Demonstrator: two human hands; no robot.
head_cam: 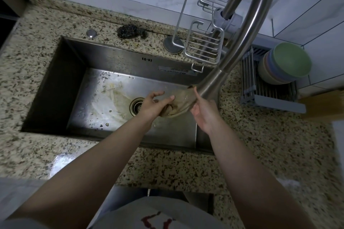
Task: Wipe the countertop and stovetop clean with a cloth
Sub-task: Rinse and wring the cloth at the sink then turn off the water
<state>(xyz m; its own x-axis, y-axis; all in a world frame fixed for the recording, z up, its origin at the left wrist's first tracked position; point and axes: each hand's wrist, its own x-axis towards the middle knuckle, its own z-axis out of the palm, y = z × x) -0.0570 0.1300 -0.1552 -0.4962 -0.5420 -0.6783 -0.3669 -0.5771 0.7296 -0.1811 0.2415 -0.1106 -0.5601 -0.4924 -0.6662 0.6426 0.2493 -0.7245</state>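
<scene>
Forearms reach out over the speckled countertop (186,165) and into the steel sink (104,102). Left hand (154,106) is clenched on one end of the wet brownish cloth (179,105), right hand (203,111) pinches the other end, stretched right under the faucet (247,29) spout (just beside the drain (135,107)). Further back, a scouring pad (131,31), wire rack (204,46) and stacked bowls (286,63).

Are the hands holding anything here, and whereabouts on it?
Yes: a brownish cloth under the faucet. The left hand grips its bunched lower left end; the right hand holds its right side.
</scene>
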